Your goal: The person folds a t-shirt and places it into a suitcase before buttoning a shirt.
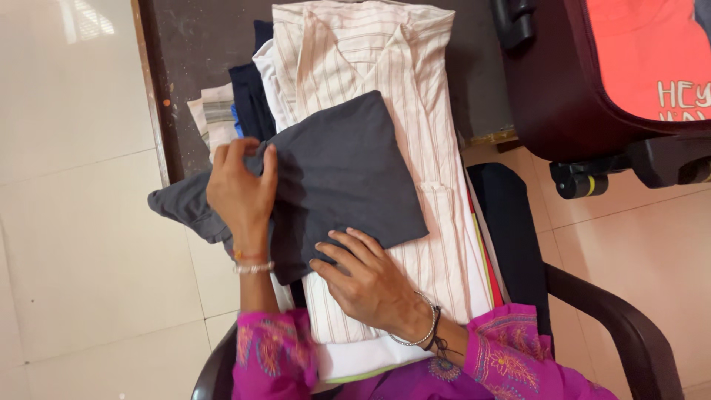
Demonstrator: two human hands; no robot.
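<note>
1. A folded dark grey cloth [341, 174] lies on top of a striped cream shirt [415, 111], which tops a stack of folded clothes on the person's lap.
2. The left hand [241, 189] sits at the grey cloth's left corner. Its fingers [268, 167] are closed in a pinch on the cloth's edge, where loose fabric trails off to the left of the cloth.
3. The right hand [366, 278] lies at the grey cloth's near edge. Its fingers [337, 252] are spread open and flat, pressing down and gripping nothing.
4. The grey cloth's long axis runs from its lower left to its upper right, away from both hands.
5. A dark red suitcase [548, 89] stands well to the right of the cloth.
</note>
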